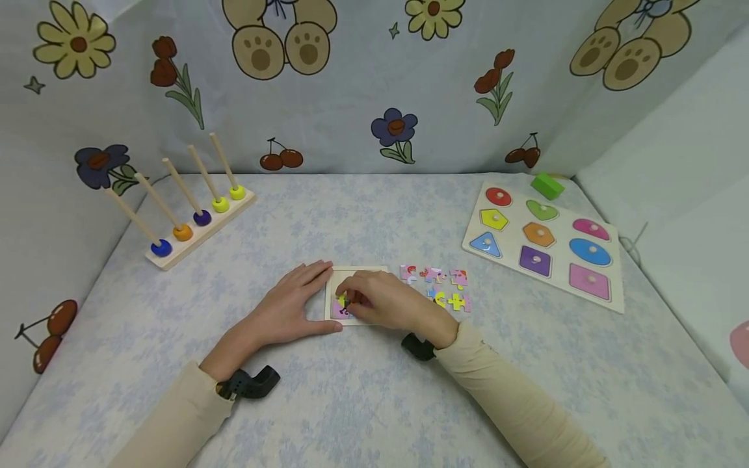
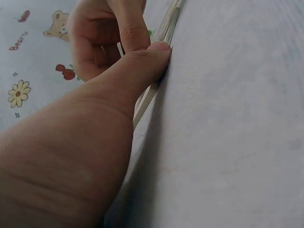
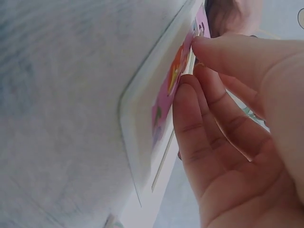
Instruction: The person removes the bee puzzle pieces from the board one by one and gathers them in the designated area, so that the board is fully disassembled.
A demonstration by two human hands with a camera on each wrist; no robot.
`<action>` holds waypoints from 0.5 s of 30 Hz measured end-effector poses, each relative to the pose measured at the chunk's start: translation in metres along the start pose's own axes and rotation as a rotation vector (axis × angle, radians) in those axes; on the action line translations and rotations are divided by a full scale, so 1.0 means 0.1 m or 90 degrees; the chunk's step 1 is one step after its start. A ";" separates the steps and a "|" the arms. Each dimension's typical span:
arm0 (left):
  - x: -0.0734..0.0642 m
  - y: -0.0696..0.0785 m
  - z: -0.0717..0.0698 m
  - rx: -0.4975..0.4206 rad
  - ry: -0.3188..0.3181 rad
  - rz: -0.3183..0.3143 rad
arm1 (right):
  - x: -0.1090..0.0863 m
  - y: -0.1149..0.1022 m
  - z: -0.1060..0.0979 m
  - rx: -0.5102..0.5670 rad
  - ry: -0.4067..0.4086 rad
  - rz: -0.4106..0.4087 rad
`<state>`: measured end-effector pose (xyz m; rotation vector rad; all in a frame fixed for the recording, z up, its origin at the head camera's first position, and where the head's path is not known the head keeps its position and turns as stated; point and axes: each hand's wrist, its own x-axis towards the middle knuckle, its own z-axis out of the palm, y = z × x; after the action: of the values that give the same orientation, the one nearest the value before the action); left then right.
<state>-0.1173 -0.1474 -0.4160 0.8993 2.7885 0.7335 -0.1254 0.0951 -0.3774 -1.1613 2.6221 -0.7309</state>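
Note:
A small wooden puzzle tray (image 1: pixel 357 268) lies on the table before me, with pink puzzle pieces (image 3: pixel 164 102) set along its near side. My left hand (image 1: pixel 289 305) rests at the tray's left side, fingers extended toward the far corner. Its thumb (image 2: pixel 147 61) lies straight against the near edge. Over the tray, my right hand (image 1: pixel 383 300) pinches a puzzle piece (image 1: pixel 342 301) with yellow on it at the lower left corner; the fingers hide most of it. Several loose puzzle pieces (image 1: pixel 458 302) lie just right of the tray, partly beyond the right hand.
At the back left stands a wooden peg stand (image 1: pixel 205 235) with one coloured bead on each peg. A shape board (image 1: pixel 509 250) with knobbed pieces lies at the right, and a green block (image 1: pixel 547 186) sits at its far edge. A printed cloth (image 1: pixel 345 117) hangs behind the table.

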 end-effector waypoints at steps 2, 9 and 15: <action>0.00 0.01 0.00 -0.001 -0.001 -0.001 | 0.00 0.00 -0.01 0.001 0.003 0.000; -0.01 0.00 0.01 -0.005 -0.001 -0.001 | -0.02 0.00 -0.02 -0.007 0.021 -0.016; -0.01 -0.01 0.01 -0.009 0.005 0.005 | -0.03 0.00 -0.02 -0.013 0.028 -0.027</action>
<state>-0.1172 -0.1485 -0.4176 0.9066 2.7847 0.7577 -0.1246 0.0981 -0.3758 -1.2244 2.6547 -0.7472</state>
